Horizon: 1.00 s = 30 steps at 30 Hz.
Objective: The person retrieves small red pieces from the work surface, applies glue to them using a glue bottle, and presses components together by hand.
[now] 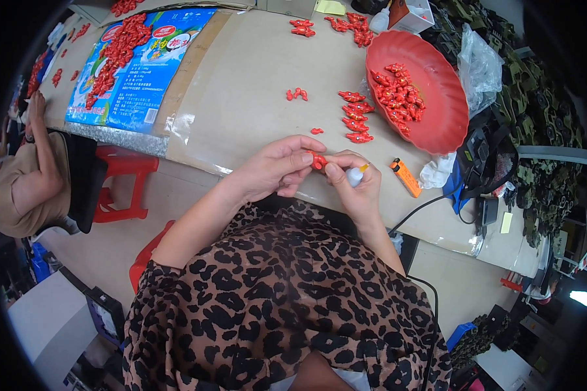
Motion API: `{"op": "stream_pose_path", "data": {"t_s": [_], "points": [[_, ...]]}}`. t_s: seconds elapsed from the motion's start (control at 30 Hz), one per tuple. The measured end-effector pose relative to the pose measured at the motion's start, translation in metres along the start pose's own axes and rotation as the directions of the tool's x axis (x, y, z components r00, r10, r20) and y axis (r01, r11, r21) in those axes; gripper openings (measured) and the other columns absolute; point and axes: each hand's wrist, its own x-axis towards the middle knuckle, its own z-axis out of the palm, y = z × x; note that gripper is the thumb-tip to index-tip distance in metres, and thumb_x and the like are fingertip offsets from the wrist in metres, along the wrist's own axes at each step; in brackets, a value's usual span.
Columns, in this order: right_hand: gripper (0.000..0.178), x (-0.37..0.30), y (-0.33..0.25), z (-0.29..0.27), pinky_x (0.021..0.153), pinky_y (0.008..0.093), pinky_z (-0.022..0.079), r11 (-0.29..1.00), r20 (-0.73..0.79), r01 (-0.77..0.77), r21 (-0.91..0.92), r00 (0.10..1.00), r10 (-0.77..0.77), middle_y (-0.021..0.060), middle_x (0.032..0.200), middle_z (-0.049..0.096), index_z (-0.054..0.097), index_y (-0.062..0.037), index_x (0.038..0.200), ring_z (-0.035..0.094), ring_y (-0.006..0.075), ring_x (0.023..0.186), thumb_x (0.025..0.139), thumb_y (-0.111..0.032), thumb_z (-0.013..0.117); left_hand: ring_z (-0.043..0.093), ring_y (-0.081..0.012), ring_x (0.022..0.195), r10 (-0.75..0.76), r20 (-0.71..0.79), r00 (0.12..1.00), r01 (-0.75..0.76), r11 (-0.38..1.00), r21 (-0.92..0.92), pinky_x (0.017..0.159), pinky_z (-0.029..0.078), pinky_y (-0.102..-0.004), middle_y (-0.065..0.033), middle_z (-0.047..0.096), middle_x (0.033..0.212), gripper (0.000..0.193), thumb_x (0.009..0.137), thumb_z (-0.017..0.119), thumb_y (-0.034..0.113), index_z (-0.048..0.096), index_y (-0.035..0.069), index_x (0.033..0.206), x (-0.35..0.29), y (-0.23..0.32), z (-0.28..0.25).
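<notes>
Centrally, left hand (270, 171) and right hand (364, 192) pinch a red piece (317, 161), the latter also clasping a bottle (355, 176); upper right, a bowl (442, 85) holds red figurines (398, 99).

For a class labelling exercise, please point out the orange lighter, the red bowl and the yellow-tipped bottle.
Orange lighter (406, 179), head view: middle of its body.
Red bowl (441, 85), head view: bare inner surface.
Yellow-tipped bottle (354, 176), head view: its pale body.
</notes>
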Motion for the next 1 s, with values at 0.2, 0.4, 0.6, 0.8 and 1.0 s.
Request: {"op": "stream_pose_path", "data": {"t_s": [0.2, 0.4, 0.6, 0.8, 1.0], "points": [[0.005, -0.003, 0.001, 0.001, 0.057, 0.0212, 0.039, 0.999, -0.019, -0.002, 0.036, 1.0, 0.002, 0.006, 0.069, 0.056, 0.057, 0.0014, 0.076, 0.051, 0.0102, 0.063, 0.073, -0.001, 0.06, 0.032, -0.0054, 0.049, -0.062, 0.081, 0.995, 0.067, 0.996, -0.06, 0.04, 0.028, -0.0175, -0.0006, 0.041, 0.068, 0.018, 0.088, 0.041, 0.025, 0.041, 0.008, 0.094, 0.002, 0.001, -0.002], [0.006, -0.005, 0.003, 0.001, 0.057, 0.0212, 0.039, 0.999, -0.026, 0.024, 0.041, 0.999, -0.023, 0.0063, 0.07, 0.056, 0.057, 0.0014, 0.076, 0.051, 0.0105, 0.063, 0.072, 0.0, 0.061, 0.032, -0.0057, 0.05, -0.06, 0.093, 0.994, 0.062, 0.998, -0.015, 0.042, 0.028, -0.018, -0.0009, 0.041, 0.067, 0.019, 0.089, 0.037, 0.026, 0.041, 0.008, 0.093, 0.003, 0.0, -0.001], [0.006, -0.005, 0.002, 0.0, 0.058, 0.021, 0.04, 0.999, -0.025, 0.039, 0.021, 0.999, -0.039, 0.0063, 0.071, 0.056, 0.058, 0.001, 0.078, 0.052, 0.0105, 0.064, 0.072, -0.001, 0.061, 0.032, -0.0051, 0.051, -0.013, 0.092, 0.996, 0.012, 1.0, 0.012, 0.042, 0.028, -0.0177, 0.0, 0.04, 0.067, 0.02, 0.089, 0.039, 0.026, 0.042, 0.007, 0.094, 0.002, -0.002, -0.001], [0.007, -0.004, 0.001, 0.0, 0.058, 0.0202, 0.041, 1.0, -0.021, 0.008, 0.006, 1.0, -0.007, 0.0058, 0.073, 0.058, 0.059, 0.0011, 0.079, 0.052, 0.009, 0.065, 0.074, -0.002, 0.06, 0.029, -0.0028, 0.052, 0.015, 0.013, 1.0, -0.016, 0.998, 0.053, 0.044, 0.028, -0.016, 0.0029, 0.037, 0.067, 0.023, 0.089, 0.039, 0.019, 0.046, 0.004, 0.105, -0.001, -0.002, 0.003], [0.008, 0.002, -0.018, 0.0, 0.058, 0.0194, 0.042, 0.96, 0.011, -0.272, 0.072, 0.962, 0.272, 0.0052, 0.074, 0.06, 0.059, 0.0029, 0.078, 0.053, 0.0067, 0.064, 0.074, -0.004, 0.06, 0.032, -0.0024, 0.05, 0.012, -0.002, 1.0, -0.012, 0.994, 0.107, 0.042, 0.029, -0.0163, 0.0032, 0.042, 0.068, 0.023, 0.087, 0.042, 0.015, 0.048, 0.002, 0.106, -0.002, 0.0, 0.005]]}}
